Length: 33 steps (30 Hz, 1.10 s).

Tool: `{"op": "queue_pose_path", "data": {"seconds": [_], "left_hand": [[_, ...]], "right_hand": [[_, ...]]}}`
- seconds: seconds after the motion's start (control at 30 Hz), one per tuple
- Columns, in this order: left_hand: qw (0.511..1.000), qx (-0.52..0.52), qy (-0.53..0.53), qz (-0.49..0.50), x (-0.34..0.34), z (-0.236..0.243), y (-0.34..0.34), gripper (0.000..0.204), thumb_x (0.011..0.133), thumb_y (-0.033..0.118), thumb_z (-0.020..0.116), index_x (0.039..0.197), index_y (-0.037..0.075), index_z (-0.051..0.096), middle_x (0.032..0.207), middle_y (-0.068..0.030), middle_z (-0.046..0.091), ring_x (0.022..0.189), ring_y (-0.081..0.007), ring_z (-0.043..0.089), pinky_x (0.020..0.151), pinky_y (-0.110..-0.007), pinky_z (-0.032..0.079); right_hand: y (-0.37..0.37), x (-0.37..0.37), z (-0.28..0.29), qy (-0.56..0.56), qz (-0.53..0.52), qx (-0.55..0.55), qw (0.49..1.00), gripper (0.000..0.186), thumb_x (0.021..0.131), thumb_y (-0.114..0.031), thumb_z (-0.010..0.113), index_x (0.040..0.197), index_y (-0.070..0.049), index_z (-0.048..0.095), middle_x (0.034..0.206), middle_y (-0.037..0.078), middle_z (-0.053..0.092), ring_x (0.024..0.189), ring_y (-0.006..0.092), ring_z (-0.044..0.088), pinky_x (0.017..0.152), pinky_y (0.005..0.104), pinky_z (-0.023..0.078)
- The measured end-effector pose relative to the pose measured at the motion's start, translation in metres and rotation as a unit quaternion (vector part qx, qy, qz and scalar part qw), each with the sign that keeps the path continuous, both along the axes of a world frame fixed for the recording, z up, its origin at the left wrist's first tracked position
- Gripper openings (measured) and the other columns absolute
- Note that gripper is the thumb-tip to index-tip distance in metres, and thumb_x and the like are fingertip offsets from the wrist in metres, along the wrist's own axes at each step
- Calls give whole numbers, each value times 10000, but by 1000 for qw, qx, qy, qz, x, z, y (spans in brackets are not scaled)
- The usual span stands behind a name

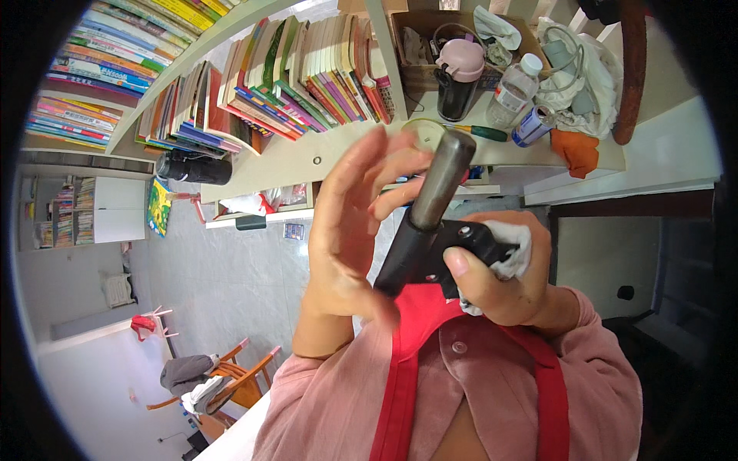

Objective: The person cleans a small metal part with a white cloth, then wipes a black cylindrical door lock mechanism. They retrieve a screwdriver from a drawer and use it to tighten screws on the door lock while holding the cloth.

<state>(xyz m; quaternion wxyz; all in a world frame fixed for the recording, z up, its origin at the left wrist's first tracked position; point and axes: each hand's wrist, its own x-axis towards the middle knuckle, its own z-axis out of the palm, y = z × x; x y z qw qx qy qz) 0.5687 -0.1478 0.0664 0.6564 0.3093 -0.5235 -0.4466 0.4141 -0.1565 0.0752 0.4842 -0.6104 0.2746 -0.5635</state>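
Fingers of my right hand clamp the black tool and a white cloth at frame centre. Its long axis runs up-right; my left hand, fingers spread, sits just left, thumb touching its lower end.

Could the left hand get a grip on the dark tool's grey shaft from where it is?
Probably yes. The left hand is open with its fingers right beside the dark tool, which the right hand holds lower down with a white cloth; nothing lies between.
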Motion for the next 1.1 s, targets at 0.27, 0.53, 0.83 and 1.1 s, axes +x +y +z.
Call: {"op": "queue_pose_path", "data": {"seconds": [0.27, 0.53, 0.83, 1.1], "left_hand": [[990, 98, -94, 28, 15, -22, 31, 537, 740, 365, 754, 1028, -65, 610, 831, -86, 632, 699, -136, 575, 605, -248, 447], [958, -28, -265, 105, 18, -31, 26, 419, 678, 253, 763, 946, -41, 634, 788, -107, 638, 657, -186, 591, 578, -268, 457], [926, -97, -351, 101, 22, -24, 17, 208, 741, 4, 646, 945, -22, 615, 830, -113, 658, 710, -205, 628, 619, -275, 496], [944, -119, -289, 103, 21, -26, 20, 148, 791, 58, 644, 930, 12, 623, 836, -97, 657, 730, -231, 629, 644, -299, 506]], "right_hand": [[-18, -6, 6, 132, -68, -220, 964, 151, 684, -63, 710, 750, 25, 607, 611, 98, 562, 474, 232, 522, 440, 316, 391], [-21, -13, 16, 163, -22, -265, 950, 193, 673, -70, 723, 798, 39, 623, 598, 93, 539, 454, 209, 498, 408, 299, 368], [-14, -11, 23, 256, -47, -388, 884, 323, 540, -156, 684, 805, 24, 642, 603, 44, 537, 464, 172, 466, 401, 274, 365], [-1, -6, 36, 285, -33, -427, 857, 282, 686, -232, 704, 806, 20, 662, 594, 29, 513, 502, 160, 455, 413, 273, 342]]}}
